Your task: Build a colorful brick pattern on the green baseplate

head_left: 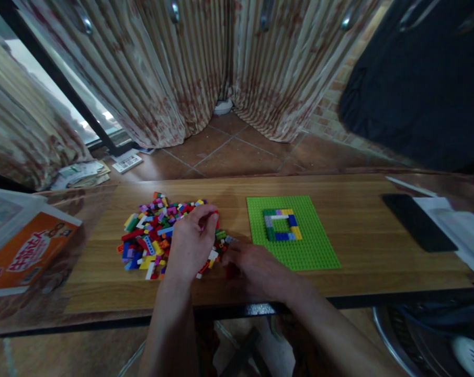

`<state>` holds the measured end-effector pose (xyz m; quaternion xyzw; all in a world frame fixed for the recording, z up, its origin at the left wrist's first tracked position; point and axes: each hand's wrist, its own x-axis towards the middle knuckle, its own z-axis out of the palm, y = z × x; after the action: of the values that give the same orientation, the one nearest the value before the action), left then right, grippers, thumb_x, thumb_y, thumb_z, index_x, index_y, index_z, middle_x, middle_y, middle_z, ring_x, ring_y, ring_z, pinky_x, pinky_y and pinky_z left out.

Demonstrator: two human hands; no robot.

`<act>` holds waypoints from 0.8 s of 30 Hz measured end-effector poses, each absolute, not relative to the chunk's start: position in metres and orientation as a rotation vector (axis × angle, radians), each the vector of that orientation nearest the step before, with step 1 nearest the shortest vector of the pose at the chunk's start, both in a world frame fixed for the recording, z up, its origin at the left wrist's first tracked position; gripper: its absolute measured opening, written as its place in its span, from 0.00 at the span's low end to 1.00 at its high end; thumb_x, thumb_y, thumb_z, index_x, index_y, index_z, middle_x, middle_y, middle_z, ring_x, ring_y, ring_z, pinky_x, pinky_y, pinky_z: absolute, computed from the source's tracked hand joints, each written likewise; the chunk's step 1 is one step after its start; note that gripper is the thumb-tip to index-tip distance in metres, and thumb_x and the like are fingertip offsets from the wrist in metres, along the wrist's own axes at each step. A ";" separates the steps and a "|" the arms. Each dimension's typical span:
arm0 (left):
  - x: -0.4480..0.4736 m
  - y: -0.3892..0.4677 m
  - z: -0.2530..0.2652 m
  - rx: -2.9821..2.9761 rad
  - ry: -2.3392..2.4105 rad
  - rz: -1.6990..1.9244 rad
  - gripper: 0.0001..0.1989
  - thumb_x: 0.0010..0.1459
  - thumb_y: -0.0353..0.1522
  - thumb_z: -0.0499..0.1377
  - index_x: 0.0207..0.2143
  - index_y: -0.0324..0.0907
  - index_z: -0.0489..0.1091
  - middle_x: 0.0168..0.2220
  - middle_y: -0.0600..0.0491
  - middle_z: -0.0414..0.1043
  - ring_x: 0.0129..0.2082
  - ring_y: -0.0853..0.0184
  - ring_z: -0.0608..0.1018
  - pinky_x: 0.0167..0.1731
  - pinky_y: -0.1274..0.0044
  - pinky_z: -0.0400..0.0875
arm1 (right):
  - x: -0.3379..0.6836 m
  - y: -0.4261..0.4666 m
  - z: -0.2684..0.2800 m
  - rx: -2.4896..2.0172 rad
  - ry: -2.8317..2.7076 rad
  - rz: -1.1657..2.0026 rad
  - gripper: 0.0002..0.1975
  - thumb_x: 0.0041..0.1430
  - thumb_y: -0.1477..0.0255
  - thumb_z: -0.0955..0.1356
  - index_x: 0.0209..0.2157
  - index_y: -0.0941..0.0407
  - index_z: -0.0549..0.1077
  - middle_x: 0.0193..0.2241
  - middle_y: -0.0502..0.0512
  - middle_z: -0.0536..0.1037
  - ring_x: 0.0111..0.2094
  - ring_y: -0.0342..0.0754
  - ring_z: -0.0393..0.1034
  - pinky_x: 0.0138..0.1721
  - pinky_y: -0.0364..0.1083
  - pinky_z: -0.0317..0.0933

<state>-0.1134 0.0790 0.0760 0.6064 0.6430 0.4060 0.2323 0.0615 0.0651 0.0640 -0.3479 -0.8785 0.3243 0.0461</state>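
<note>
Green baseplate point(317, 251) lies at 3 o'clock from brick pile point(148, 245); left hand point(192, 243) and right hand point(256, 266): fingers curled, grasp indeterminable.

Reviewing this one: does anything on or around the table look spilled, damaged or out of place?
Nothing stands out as damaged or spilled. The loose bricks lie in a jumbled heap left of the green baseplate, whose brick frame looks intact. Only mildly untidy: the papers, unevenly stacked by the curtain at far left.
</note>
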 end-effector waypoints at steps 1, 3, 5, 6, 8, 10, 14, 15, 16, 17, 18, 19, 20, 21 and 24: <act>-0.114 0.079 0.076 1.666 1.766 1.117 0.12 0.60 0.33 0.56 0.42 0.39 0.75 0.36 0.50 0.80 0.35 0.65 0.80 0.38 0.75 0.74 | 0.061 0.065 0.063 -1.074 -2.697 0.975 0.14 0.51 0.72 0.73 0.41 0.56 0.73 0.42 0.55 0.75 0.39 0.48 0.70 0.38 0.45 0.59; -0.113 0.079 0.076 1.672 1.765 1.124 0.12 0.60 0.33 0.56 0.41 0.38 0.75 0.36 0.50 0.80 0.35 0.65 0.80 0.38 0.75 0.74 | 0.061 0.066 0.061 -1.077 -2.702 0.951 0.13 0.51 0.73 0.73 0.40 0.56 0.72 0.41 0.55 0.75 0.38 0.48 0.70 0.36 0.45 0.58; -0.113 0.079 0.077 1.684 1.768 1.129 0.12 0.59 0.33 0.56 0.41 0.38 0.75 0.36 0.49 0.80 0.36 0.65 0.80 0.38 0.75 0.74 | 0.062 0.067 0.059 -1.076 -2.684 0.919 0.13 0.52 0.72 0.73 0.40 0.56 0.72 0.41 0.54 0.76 0.37 0.48 0.70 0.36 0.45 0.58; -0.112 0.079 0.078 1.691 1.771 1.125 0.12 0.59 0.33 0.56 0.41 0.39 0.75 0.36 0.50 0.80 0.36 0.65 0.80 0.38 0.75 0.74 | 0.062 0.067 0.057 -1.080 -2.665 0.896 0.12 0.52 0.72 0.73 0.40 0.56 0.72 0.40 0.54 0.76 0.37 0.48 0.70 0.36 0.45 0.58; -0.111 0.080 0.079 1.707 1.778 1.112 0.11 0.59 0.33 0.56 0.41 0.40 0.75 0.36 0.50 0.80 0.36 0.65 0.80 0.38 0.75 0.74 | 0.063 0.068 0.054 -1.086 -2.603 0.846 0.13 0.53 0.69 0.74 0.40 0.55 0.73 0.40 0.54 0.76 0.38 0.48 0.70 0.37 0.45 0.59; -0.111 0.080 0.079 1.723 1.783 1.102 0.11 0.59 0.33 0.56 0.40 0.40 0.75 0.36 0.51 0.80 0.36 0.65 0.80 0.38 0.75 0.74 | 0.063 0.071 0.051 -1.098 -2.501 0.802 0.13 0.54 0.66 0.73 0.40 0.55 0.73 0.39 0.54 0.75 0.38 0.47 0.70 0.38 0.45 0.59; -0.110 0.080 0.078 1.726 1.792 1.095 0.11 0.60 0.33 0.56 0.40 0.40 0.75 0.36 0.51 0.80 0.36 0.65 0.80 0.38 0.75 0.74 | 0.064 0.079 0.048 -1.238 -2.296 0.736 0.05 0.61 0.68 0.69 0.37 0.55 0.72 0.36 0.52 0.75 0.37 0.45 0.69 0.38 0.44 0.59; -0.109 0.080 0.077 1.722 1.791 1.091 0.11 0.60 0.33 0.55 0.40 0.40 0.76 0.36 0.51 0.80 0.35 0.65 0.80 0.38 0.75 0.74 | 0.065 0.081 0.048 -1.275 -2.279 0.726 0.04 0.62 0.70 0.68 0.37 0.55 0.72 0.37 0.52 0.75 0.37 0.45 0.69 0.39 0.44 0.60; -0.109 0.080 0.077 1.718 1.790 1.087 0.11 0.60 0.33 0.55 0.40 0.40 0.75 0.36 0.51 0.80 0.35 0.65 0.80 0.38 0.74 0.74 | 0.065 0.082 0.048 -1.298 -2.279 0.721 0.03 0.62 0.70 0.68 0.38 0.55 0.72 0.37 0.52 0.75 0.38 0.45 0.69 0.39 0.44 0.60; -0.109 0.080 0.076 1.714 1.786 1.082 0.11 0.60 0.34 0.55 0.40 0.40 0.75 0.36 0.51 0.80 0.34 0.65 0.80 0.38 0.74 0.74 | 0.065 0.083 0.048 -1.305 -2.289 0.723 0.04 0.62 0.71 0.68 0.38 0.55 0.72 0.38 0.53 0.75 0.40 0.46 0.69 0.40 0.44 0.60; -0.109 0.081 0.076 1.709 1.781 1.076 0.11 0.60 0.34 0.55 0.40 0.40 0.75 0.35 0.51 0.80 0.34 0.65 0.80 0.37 0.74 0.73 | 0.064 0.084 0.049 -1.303 -2.302 0.730 0.04 0.61 0.72 0.68 0.39 0.55 0.72 0.39 0.53 0.75 0.41 0.46 0.70 0.41 0.44 0.60; -0.109 0.081 0.076 1.703 1.775 1.069 0.12 0.60 0.34 0.55 0.40 0.40 0.75 0.35 0.51 0.80 0.34 0.65 0.80 0.37 0.74 0.73 | 0.063 0.083 0.049 -1.300 -2.317 0.739 0.05 0.61 0.74 0.67 0.40 0.55 0.73 0.40 0.53 0.75 0.42 0.46 0.70 0.42 0.44 0.60; -0.108 0.081 0.075 1.700 1.771 1.063 0.12 0.60 0.34 0.55 0.41 0.40 0.75 0.36 0.51 0.80 0.34 0.65 0.80 0.37 0.74 0.73 | 0.062 0.083 0.049 -1.301 -2.332 0.743 0.05 0.61 0.75 0.67 0.40 0.55 0.73 0.40 0.53 0.75 0.42 0.46 0.70 0.43 0.44 0.60; -0.108 0.081 0.075 1.700 1.768 1.056 0.12 0.60 0.35 0.55 0.41 0.41 0.75 0.36 0.51 0.80 0.34 0.65 0.80 0.37 0.74 0.73 | 0.061 0.083 0.049 -1.305 -2.347 0.744 0.06 0.61 0.76 0.67 0.40 0.55 0.73 0.40 0.54 0.75 0.42 0.46 0.70 0.43 0.44 0.60; -0.108 0.082 0.074 1.715 1.764 1.055 0.11 0.60 0.35 0.55 0.40 0.41 0.75 0.35 0.51 0.80 0.34 0.65 0.80 0.36 0.74 0.73 | 0.059 0.083 0.048 -1.325 -2.373 0.724 0.06 0.62 0.76 0.65 0.40 0.56 0.73 0.40 0.55 0.76 0.42 0.46 0.70 0.44 0.44 0.60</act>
<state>-0.1078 0.0816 0.0738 0.6234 0.6412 0.3835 0.2305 0.0586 0.0832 0.0480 -0.4647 -0.8323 0.2540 0.1636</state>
